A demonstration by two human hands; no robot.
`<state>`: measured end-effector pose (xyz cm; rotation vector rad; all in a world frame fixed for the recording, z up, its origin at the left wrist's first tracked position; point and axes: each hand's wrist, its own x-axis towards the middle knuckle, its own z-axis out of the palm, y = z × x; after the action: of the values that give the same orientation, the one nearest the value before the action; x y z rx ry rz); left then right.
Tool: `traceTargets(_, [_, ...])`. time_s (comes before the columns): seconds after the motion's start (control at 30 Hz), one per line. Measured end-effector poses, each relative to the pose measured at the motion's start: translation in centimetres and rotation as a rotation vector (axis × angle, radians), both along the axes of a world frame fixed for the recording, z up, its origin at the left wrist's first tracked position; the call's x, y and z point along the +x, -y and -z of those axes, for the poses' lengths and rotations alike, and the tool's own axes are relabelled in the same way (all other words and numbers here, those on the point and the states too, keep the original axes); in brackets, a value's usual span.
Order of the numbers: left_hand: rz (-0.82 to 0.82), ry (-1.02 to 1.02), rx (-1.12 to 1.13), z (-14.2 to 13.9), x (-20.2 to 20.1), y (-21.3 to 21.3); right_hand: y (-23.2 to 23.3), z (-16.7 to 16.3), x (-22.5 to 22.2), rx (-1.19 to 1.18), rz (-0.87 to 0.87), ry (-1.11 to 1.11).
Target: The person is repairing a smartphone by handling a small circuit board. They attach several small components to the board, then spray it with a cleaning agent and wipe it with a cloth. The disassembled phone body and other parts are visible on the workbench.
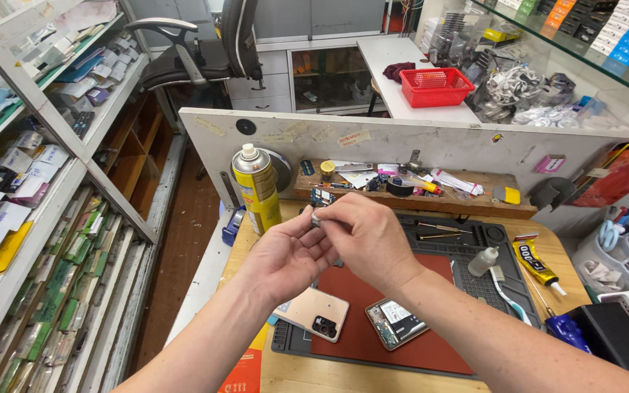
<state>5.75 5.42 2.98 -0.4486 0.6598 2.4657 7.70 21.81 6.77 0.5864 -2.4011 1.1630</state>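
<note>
Both hands raised over mat [475, 247]; left hand [285, 258] & right hand [369, 236] pinch-grip 1 small part [317, 216].

Cramped workshop: a wooden surface [547, 247] behind a white partition [431, 138], glass shelving [74, 145] lining the left, brown floor [183, 233], black office chair [205, 51] beyond.
</note>
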Motion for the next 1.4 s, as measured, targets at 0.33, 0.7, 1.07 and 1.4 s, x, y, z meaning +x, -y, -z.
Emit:
traceTargets(0.33, [-0.072,0.031,0.023,-0.3,-0.1,0.7,-0.2,0.0,-1.6,0.056,0.013,-0.059])
traceTargets(0.7, [-0.019,0.001,0.015,-0.4,0.5,0.3,-1.2,-0.3,-2.8,0.056,0.002,-0.07])
traceTargets(1.07, [0.004,0.001,0.036,-0.3,0.3,0.3,-1.3,-0.5,-2.4,0.055,-0.005,-0.122])
traceTargets(1.4, [0.024,0.001,-0.022,-0.9,0.6,0.4,-1.7,-0.4,-2.3,0.113,-0.008,-0.029])
